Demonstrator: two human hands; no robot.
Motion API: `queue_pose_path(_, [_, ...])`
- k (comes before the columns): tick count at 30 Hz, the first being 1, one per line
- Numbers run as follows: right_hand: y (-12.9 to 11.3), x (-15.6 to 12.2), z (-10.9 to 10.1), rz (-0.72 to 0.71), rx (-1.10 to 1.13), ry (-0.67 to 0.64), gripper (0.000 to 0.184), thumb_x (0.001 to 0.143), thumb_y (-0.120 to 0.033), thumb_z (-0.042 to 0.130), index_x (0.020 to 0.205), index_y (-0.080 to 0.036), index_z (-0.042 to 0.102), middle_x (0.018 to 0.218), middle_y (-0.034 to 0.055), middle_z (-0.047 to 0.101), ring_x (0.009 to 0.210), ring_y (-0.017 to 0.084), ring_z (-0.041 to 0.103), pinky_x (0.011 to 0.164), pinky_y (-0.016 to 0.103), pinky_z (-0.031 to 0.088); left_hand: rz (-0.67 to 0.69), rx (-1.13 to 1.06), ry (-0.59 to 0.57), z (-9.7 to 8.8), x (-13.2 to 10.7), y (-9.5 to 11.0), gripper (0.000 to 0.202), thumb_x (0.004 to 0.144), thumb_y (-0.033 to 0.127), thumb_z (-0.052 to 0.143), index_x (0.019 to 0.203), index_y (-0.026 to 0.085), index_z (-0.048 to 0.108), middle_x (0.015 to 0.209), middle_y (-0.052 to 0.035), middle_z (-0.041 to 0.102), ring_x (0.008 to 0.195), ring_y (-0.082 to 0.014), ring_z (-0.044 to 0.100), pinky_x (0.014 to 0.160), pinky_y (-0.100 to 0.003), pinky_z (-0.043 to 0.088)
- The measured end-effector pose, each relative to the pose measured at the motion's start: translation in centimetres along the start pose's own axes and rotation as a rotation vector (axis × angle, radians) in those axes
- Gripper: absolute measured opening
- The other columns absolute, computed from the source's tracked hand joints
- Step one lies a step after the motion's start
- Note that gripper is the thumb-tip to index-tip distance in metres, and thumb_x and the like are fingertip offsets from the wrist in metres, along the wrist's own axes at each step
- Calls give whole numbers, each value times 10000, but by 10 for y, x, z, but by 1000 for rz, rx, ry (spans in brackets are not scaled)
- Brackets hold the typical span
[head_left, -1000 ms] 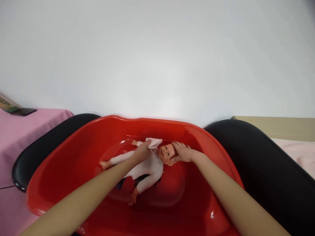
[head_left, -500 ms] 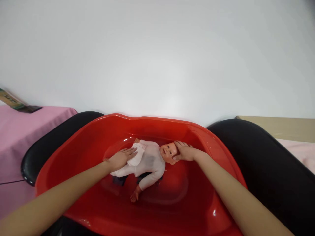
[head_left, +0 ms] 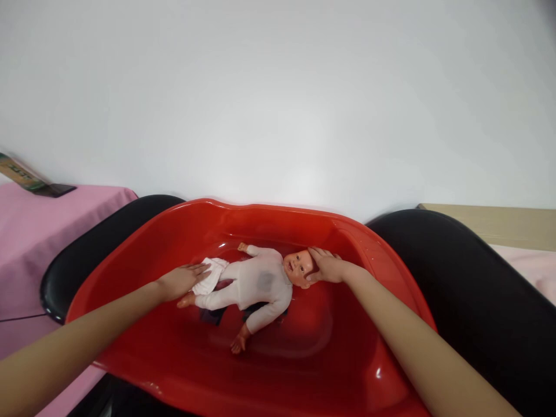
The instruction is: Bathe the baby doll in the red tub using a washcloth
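Pink-draped surface: fills the left edge of the frame (head_left: 93, 205), with a printed box (head_left: 19, 174) and a dark flat object (head_left: 61, 190) on it.
Left black panel: rounded, glossy, just beside the tub (head_left: 130, 226).
Left hand: lower left of centre (head_left: 182, 280), fingers outstretched over a white cloth (head_left: 211, 277); whether they pinch it, I cannot tell.
White cloth: bunched over the doll's upper leg in the frame, hiding that foot.
Doll: centre of the frame, lying on its back in the tub (head_left: 260, 284), feet to the left, head to the right; pale clothing, a grey patch on the chest, the lower foot bare.
Red tub: spans the lower middle (head_left: 313, 370).
Right hand: right of centre (head_left: 328, 266), fingers and thumb grasping the crown of the doll's head.
Right black panel: beside the tub, lower right (head_left: 460, 284).
Beige board: right edge (head_left: 512, 229), above pale pink fabric (head_left: 523, 263).
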State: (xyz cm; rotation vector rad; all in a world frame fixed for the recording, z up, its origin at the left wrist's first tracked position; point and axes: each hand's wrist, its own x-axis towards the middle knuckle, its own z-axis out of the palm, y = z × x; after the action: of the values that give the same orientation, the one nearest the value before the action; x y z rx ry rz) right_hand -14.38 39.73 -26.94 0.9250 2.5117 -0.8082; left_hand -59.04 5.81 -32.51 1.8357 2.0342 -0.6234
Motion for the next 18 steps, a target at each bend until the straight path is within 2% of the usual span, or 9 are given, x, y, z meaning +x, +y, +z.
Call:
queue_pose_path(3, [-2,-2,-1,0,-4,-2,1279,837,-638,868,1849,-268,180,1914,135,172,1763,420,178,1414,572,201,-7,-3,-79,-2,-6,-11,906,923,206,803,1761,173,459,1856,-197,294,1740,-372,302,1409,-455,276])
queue_pose_path(7, [-4,-4,-2,5,-9,-2,1284,836,-641,878,1849,-268,182,1915,141,166,1774,411,139,1420,570,191,-10,-39,-43,-1,-11,-17,767,1006,175,702,1743,171,489,1831,-200,350,1712,-359,373,1403,-472,285])
queue_pose_path(11, [-5,-4,-3,3,-23,-5,1292,848,-651,858,1852,-222,167,1914,147,160,1774,398,149,1423,571,201,-4,-23,-56,2,-10,-15,794,993,202,726,1745,142,480,1826,-225,348,1707,-370,385,1404,-477,291])
queue_pose_path(15, [-5,-5,-3,6,-28,-4,1272,848,-658,846,1851,-242,182,1913,139,173,1771,413,158,1418,588,224,-11,-27,-46,5,-8,-15,833,963,224,763,1746,168,485,1823,-221,358,1705,-375,388,1397,-482,311])
queue_pose_path(18, [-5,-4,-3,3,-33,-4,1292,839,-674,846,1851,-228,178,1912,142,174,1770,412,161,1421,590,223,-2,-11,-46,8,-7,-16,802,987,222,725,1747,147,479,1823,-227,359,1702,-367,396,1397,-474,309])
